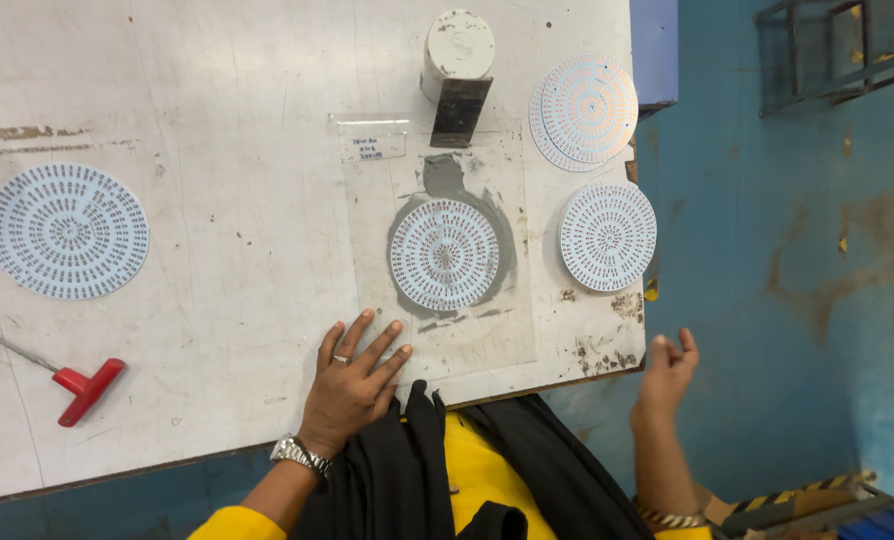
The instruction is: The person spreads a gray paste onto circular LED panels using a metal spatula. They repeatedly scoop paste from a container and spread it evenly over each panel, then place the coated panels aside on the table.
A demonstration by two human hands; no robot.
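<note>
One stencil sheet lengthwise away; left hand flat on edge.

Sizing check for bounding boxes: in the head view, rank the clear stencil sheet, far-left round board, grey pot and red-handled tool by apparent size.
1. Clear stencil sheet
2. Far-left round board
3. Unsure: grey pot and red-handled tool look alike in size, and the tool's shaft runs out of frame.

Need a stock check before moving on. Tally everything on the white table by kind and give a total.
Round white perforated circuit discs: 4 visible faces, left, centre, right, far right; that last one rests on another disc's edge, so possibly 5.
Clear plastic stencil sheet: 1
Grey cylindrical pot: 1
Dark flat scraper: 1
Red-handled tool: 1
Total: 8 counted
</note>
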